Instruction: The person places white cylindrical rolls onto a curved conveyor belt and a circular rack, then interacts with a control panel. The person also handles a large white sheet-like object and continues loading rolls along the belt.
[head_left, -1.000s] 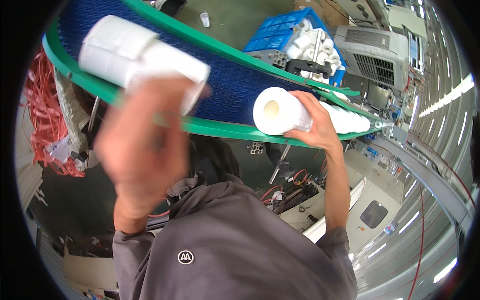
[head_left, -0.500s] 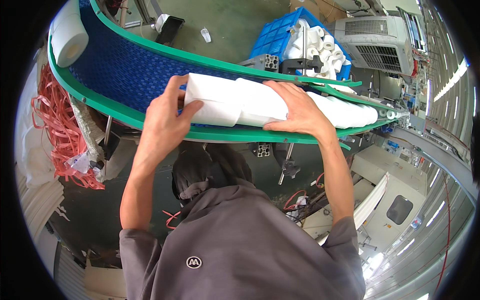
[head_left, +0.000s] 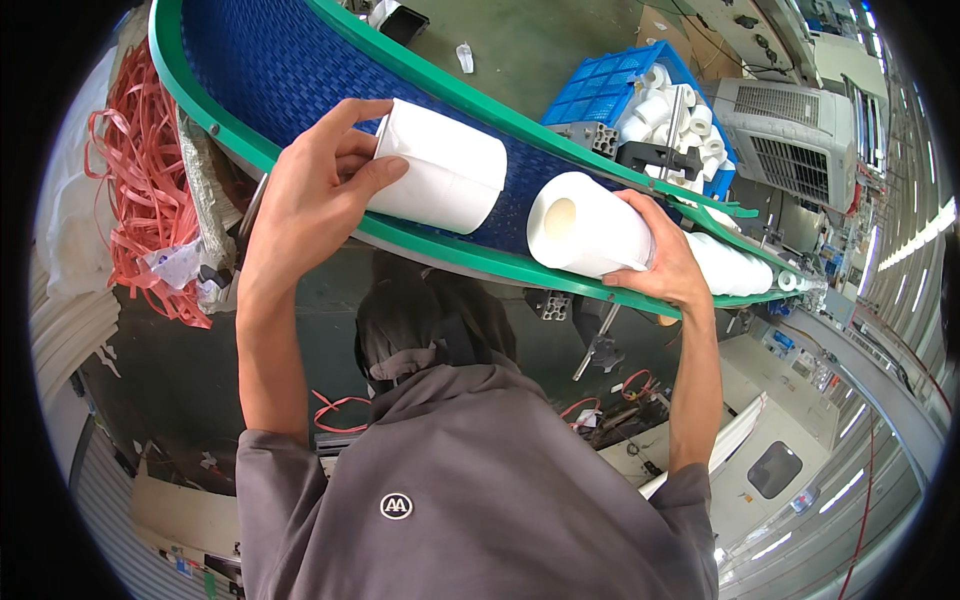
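Observation:
My left hand [head_left: 335,185] grips the left end of a white paper roll [head_left: 445,165], thumb on the near side and fingers round the far edge. My right hand [head_left: 665,250] is closed round the right end of a second white paper roll [head_left: 610,235], whose round core hole faces left. Both rolls are at the blue conveyor belt [head_left: 290,75], between its green side rails [head_left: 440,255], and a gap of bare belt separates them. More white rolls [head_left: 728,268] lie in a row on the belt, right of my right hand.
Beyond the belt a blue plastic crate [head_left: 600,85] holds several white rolls. A white air-conditioner-like unit [head_left: 780,130] stands beside it. Pink-red strapping strips [head_left: 150,190] hang in a heap on the left. Clamps and rods [head_left: 598,350] stick out below the near rail.
The two rolls, end to end before, are now apart, and the right one has turned to show its core. My right hand has moved right with it; the view has shifted.

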